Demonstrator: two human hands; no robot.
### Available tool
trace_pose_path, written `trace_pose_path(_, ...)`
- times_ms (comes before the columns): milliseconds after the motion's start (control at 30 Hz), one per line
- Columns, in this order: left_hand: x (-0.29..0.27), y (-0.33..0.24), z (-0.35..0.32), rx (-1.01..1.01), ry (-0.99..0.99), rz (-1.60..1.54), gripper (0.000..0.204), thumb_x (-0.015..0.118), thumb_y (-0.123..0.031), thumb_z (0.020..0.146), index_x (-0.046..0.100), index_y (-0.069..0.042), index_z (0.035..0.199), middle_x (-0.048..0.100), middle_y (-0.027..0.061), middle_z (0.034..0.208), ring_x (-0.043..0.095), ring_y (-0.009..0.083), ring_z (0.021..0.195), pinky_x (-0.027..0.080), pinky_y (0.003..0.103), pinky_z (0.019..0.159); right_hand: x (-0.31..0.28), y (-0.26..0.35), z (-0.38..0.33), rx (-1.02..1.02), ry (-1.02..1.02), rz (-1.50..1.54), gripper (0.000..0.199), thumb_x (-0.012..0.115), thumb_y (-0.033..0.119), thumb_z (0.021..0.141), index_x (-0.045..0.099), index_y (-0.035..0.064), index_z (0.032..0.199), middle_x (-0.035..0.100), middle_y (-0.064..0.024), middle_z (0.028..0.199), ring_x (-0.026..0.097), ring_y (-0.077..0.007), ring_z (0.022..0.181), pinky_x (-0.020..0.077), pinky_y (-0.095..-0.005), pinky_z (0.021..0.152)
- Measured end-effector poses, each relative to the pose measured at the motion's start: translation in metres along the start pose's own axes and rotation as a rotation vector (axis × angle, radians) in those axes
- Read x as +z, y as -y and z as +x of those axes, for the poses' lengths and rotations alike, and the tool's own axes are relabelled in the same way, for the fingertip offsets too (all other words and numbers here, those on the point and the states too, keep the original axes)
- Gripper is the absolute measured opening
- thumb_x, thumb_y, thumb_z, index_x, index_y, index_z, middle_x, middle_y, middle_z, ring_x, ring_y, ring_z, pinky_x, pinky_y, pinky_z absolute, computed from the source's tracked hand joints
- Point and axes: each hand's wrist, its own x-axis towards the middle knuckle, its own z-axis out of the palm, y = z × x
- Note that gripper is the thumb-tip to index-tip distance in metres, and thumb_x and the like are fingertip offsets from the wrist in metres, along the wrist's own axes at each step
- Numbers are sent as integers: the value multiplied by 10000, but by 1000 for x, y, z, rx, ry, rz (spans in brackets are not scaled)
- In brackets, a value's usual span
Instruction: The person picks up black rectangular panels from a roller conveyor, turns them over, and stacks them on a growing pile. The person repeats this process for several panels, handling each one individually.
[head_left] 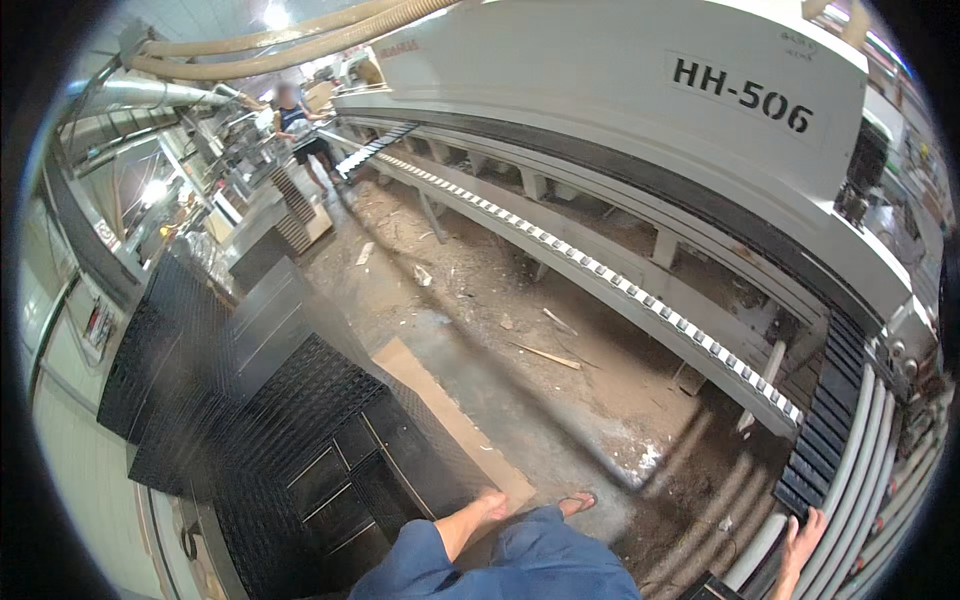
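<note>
My right hand [801, 541] is at the lower right, its fingers stretched out and apart. It rests at the near end of a row of black slats [826, 425], beside several long grey rollers or pipes [858, 480]. I cannot make out anything held in it. The corner of a dark panel [708, 588] shows at the lower edge, left of that forearm. My left hand is out of view. Below me are my blue shorts, a bare leg and a sandalled foot [578, 503].
A long grey-white machine [600, 90] with a white-toothed rail [560, 243] runs along the right. Stacked black textured panels [315, 400] stand at left, by a cardboard sheet [455, 425]. Wood scraps [545, 354] litter the floor. Another person [298, 130] stands far off, holding something pale.
</note>
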Motion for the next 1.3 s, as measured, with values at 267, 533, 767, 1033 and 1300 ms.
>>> trace_pose_path(267,45,17,2,38,171,109,452,619,-369,929,587,-35,1232,644,148,1134,645,245,956,549,374,770,-20,-64,3,28,13,15,421,684,44,762,544,-26,1152,523,-221,1209,508,-409,1150,398,-453,1008)
trace_pose_path(533,88,-58,-1,248,375,-21,276,673,-348,914,612,-94,825,572,-18,728,526,78,616,425,230,481,-45,-199,-37,175,49,-41,439,658,57,773,545,-24,1189,534,-205,1227,504,-369,1173,378,-432,1040)
trace_pose_path(767,109,-94,-24,261,371,-18,193,634,-124,933,626,17,1064,650,89,796,626,144,636,512,243,503,-71,-3,25,303,106,83,364,745,232,719,663,13,997,622,-162,1012,601,-341,1003,486,-426,873)
trace_pose_path(1033,265,-174,-161,428,770,221,342,642,-180,937,563,14,1207,682,178,1042,694,236,892,594,335,767,-43,107,5,94,-14,-88,306,775,320,711,651,48,774,619,-134,806,618,-338,789,500,-468,704)
trace_pose_path(1300,341,-189,-234,228,1422,-49,585,736,-328,861,499,-71,1330,553,152,1326,527,319,1232,433,519,1039,-83,239,-48,174,-170,-12,288,786,254,654,607,60,772,562,-94,754,590,-289,718,454,-414,655)
